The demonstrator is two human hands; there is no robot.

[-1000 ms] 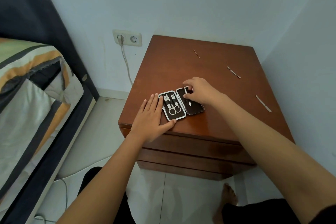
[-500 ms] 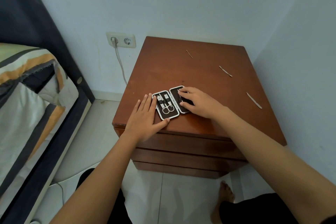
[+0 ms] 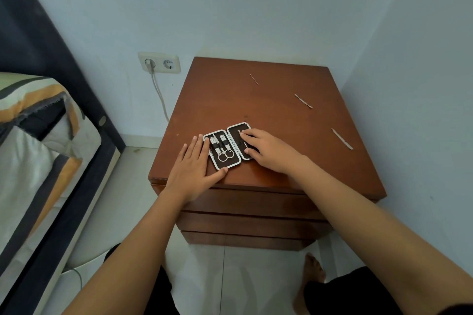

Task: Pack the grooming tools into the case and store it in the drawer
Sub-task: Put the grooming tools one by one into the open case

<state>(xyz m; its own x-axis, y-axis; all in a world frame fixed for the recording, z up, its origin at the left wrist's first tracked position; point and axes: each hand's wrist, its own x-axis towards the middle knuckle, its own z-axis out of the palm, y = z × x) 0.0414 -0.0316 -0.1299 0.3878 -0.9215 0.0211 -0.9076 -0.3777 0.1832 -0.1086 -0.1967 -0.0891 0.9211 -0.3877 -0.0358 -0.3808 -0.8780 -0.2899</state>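
Observation:
A small dark grooming case point(image 3: 223, 148) with a white rim lies open on the brown nightstand point(image 3: 256, 105), near its front edge. Its left half holds scissors and clippers. My left hand point(image 3: 195, 171) lies flat beside the case, thumb against its front edge. My right hand point(image 3: 268, 149) rests on the right half, fingers pressing a thin metal tool point(image 3: 246, 146) into it. Three loose metal tools lie farther back: a thin pick point(image 3: 254, 79), a short file point(image 3: 303, 101) and a longer file point(image 3: 342, 138).
The nightstand has three drawer fronts point(image 3: 250, 222) below its top, all closed. A bed point(image 3: 38, 140) with striped bedding stands on the left. A wall socket point(image 3: 159, 62) with a cable is behind. My bare foot point(image 3: 311, 279) is on the tiled floor.
My right hand has lowered the thin tool onto the case's right half and now presses it down. The view has shifted slightly; my left hand stays beside the case.

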